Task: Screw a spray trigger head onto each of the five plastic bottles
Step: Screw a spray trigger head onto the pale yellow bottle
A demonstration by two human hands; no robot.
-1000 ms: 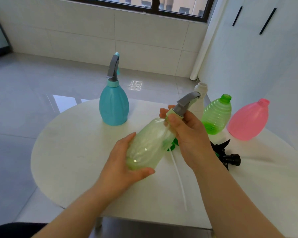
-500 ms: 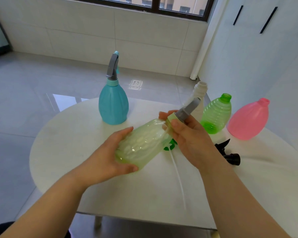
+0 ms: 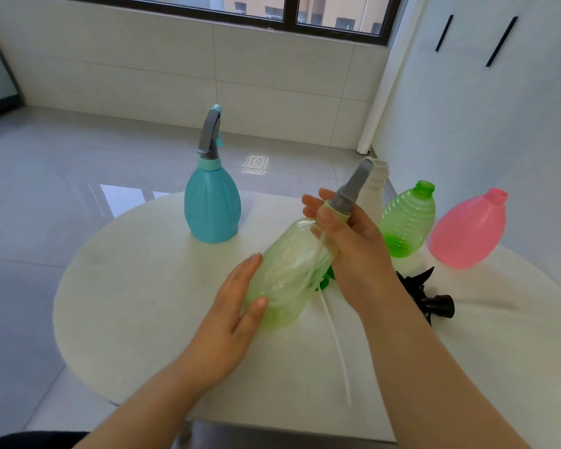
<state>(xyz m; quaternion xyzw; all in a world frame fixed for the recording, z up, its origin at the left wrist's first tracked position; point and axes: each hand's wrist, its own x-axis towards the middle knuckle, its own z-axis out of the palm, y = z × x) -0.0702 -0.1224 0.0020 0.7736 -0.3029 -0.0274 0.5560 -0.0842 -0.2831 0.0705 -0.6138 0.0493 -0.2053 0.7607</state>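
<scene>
My left hand's fingers (image 3: 246, 280) lie flat and loose against the pale green bottle (image 3: 289, 273), tilted above the table (image 3: 143, 303); I should close them to brace it. My right hand (image 3: 347, 241) pinches the collar under the grey trigger head (image 3: 350, 192); I'd twist squarely, avoiding cross-threading.

Pale green bottle (image 3: 285, 273) is tilted with a grey trigger head (image 3: 350, 189) on its neck; teal bottle (image 3: 212, 205) stands upright, head already on.
</scene>
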